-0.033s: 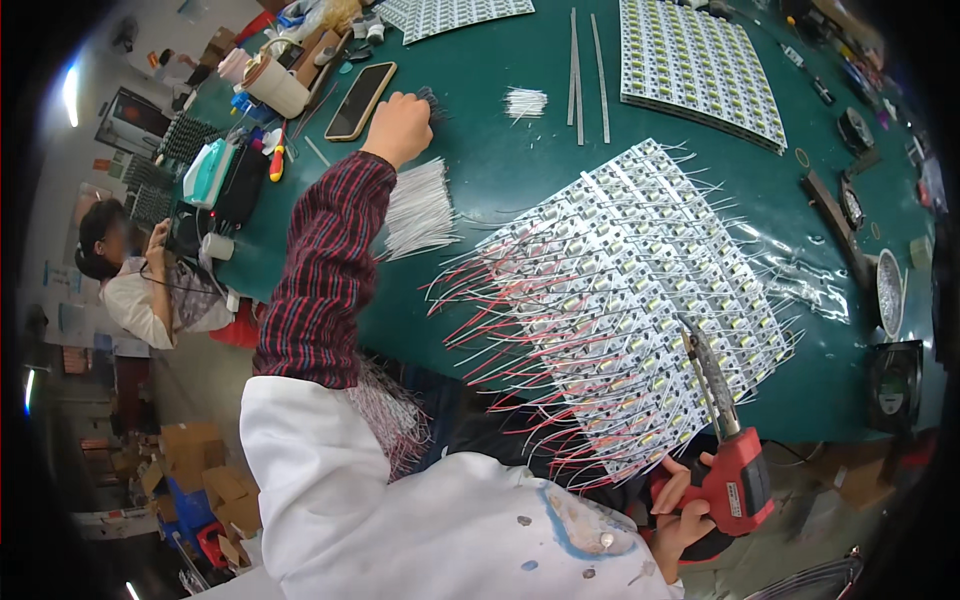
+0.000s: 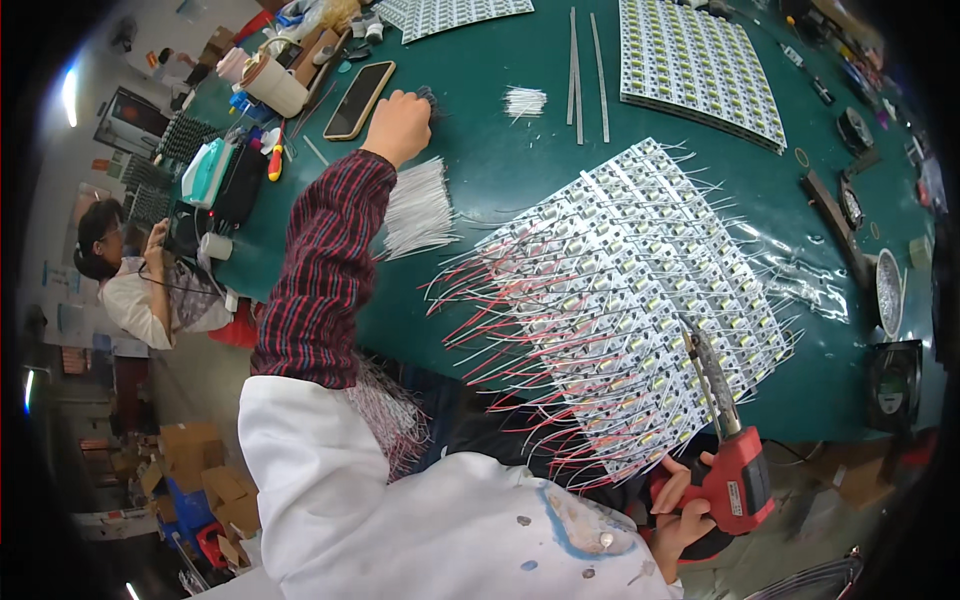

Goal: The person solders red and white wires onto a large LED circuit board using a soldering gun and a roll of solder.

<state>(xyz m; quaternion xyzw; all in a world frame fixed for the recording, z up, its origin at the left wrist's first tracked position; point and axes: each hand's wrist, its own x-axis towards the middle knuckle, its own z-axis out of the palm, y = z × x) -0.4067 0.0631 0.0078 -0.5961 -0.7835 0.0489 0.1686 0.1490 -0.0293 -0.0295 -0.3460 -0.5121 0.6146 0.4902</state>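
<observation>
Currently, right hand grasping red soldering gun at lower right; long axis runs upward, leaning slightly left, tip pointing away from body, over wired circuit-board panel. Tip contact: cannot tell. Left hand beside phone, fingers bent at dark wire tangle; whether pinching any, cannot tell. White wire bundle nearby.

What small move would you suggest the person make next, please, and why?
I'd probably have the left hand pick a strand from the dark wires, as it is right at them. The right hand grips the red soldering gun, which extends over the wired board panel, so the left seems the better hand to move.
</observation>
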